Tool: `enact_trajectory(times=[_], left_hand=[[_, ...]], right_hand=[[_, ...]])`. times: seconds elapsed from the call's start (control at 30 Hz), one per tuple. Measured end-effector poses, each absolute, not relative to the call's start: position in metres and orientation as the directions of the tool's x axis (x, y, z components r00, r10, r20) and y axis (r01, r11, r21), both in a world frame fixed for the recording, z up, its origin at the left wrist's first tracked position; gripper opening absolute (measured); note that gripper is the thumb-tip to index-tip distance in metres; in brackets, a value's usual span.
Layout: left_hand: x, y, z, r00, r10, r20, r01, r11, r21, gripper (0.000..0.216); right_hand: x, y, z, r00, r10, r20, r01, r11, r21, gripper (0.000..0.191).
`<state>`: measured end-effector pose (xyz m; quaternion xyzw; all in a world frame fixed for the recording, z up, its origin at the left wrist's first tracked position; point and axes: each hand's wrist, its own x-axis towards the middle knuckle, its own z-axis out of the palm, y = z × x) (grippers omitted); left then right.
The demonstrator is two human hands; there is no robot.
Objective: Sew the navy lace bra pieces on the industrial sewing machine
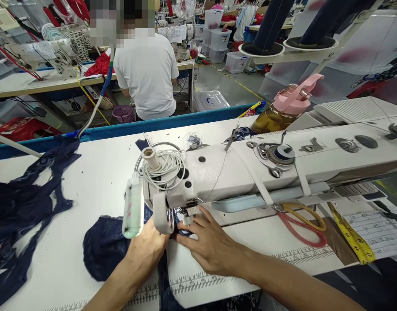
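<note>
A navy lace bra [104, 246] lies partly under the head of a white sewing machine [218, 172]. One cup rests on the table to the left, and a dark strip hangs over the front edge. My left hand [148, 244] is on the fabric just left of the needle area; the machine head hides its fingertips. My right hand [214, 246] lies to the right of the needle, its fingers stretched out and apart against the fabric edge and the presser area. The needle itself is hard to make out.
More navy lace pieces [10, 233] lie at the left. Orange-and-red scissors [304, 222] hang by the machine arm, near a yellow tape measure [352, 235]. A pink-lidded bottle [283, 108] stands behind the machine. A person in a white shirt [146, 73] sits ahead.
</note>
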<state>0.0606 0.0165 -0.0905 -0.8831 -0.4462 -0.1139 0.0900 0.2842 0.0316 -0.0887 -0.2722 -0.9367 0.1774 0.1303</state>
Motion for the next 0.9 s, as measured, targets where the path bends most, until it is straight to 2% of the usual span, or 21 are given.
enact_trajectory(times=[0.17, 0.33, 0.43, 0.57, 0.63, 0.73, 0.83, 0.9], left_hand=[[0.064, 0.032, -0.074, 0.518, 0.817, 0.255, 0.848, -0.529, -0.026, 0.047], [0.091, -0.015, -0.081, 0.414, 0.829, 0.377, 0.910, -0.378, -0.170, 0.046], [0.090, -0.056, -0.099, 0.380, 0.837, 0.393, 0.925, -0.332, -0.187, 0.051], [0.025, -0.059, -0.106, 0.386, 0.847, 0.366, 0.919, -0.321, -0.228, 0.058], [-0.017, -0.037, -0.097, 0.448, 0.836, 0.315, 0.891, -0.388, -0.238, 0.057], [-0.047, -0.002, -0.077, 0.364, 0.870, 0.332, 0.931, -0.330, -0.155, 0.051], [-0.018, 0.020, -0.065, 0.298, 0.885, 0.358, 0.939, -0.339, 0.058, 0.043], [0.014, 0.028, -0.065, 0.269, 0.901, 0.340, 0.933, -0.331, 0.141, 0.043]], right_hand=[[0.279, 0.034, -0.088, -0.807, 0.577, 0.129, 0.501, 0.783, -0.367, 0.041], [0.280, 0.039, -0.094, -0.798, 0.556, 0.233, 0.472, 0.816, -0.333, 0.029], [0.283, 0.041, -0.098, -0.755, 0.580, 0.306, 0.465, 0.803, -0.373, 0.032], [0.280, 0.041, -0.093, -0.783, 0.578, 0.229, 0.478, 0.795, -0.373, 0.037], [0.275, 0.040, -0.088, -0.809, 0.563, 0.172, 0.484, 0.802, -0.349, 0.043], [0.269, 0.037, -0.086, -0.834, 0.530, 0.152, 0.463, 0.823, -0.328, 0.050], [0.266, 0.037, -0.092, -0.826, 0.513, 0.234, 0.432, 0.842, -0.322, 0.045], [0.266, 0.036, -0.098, -0.801, 0.519, 0.297, 0.431, 0.845, -0.316, 0.039]])
